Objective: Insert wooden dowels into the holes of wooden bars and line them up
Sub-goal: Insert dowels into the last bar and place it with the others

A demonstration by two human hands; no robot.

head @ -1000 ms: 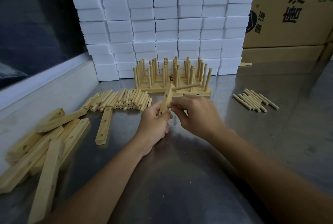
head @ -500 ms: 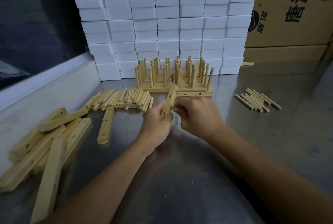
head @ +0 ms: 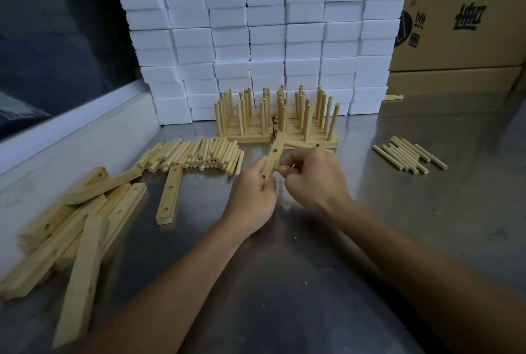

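Head view: several finished bars (head: 301, 141) bristling with upright dowels line the centre back, while the left hand (head: 253, 191) grips another wooden bar (head: 272, 158), the right hand (head: 313, 175) curls beside it, contents unclear, and many blank bars (head: 74, 228) wait lower left.

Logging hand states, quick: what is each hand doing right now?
Left hand: grips the wooden bar.
Right hand: fingers curled at the bar; any dowel inside is hidden.

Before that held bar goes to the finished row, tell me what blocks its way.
Nothing visible does. The left hand holds the bar just in front of the finished row; only bare table lies between. The right hand is beside the bar.
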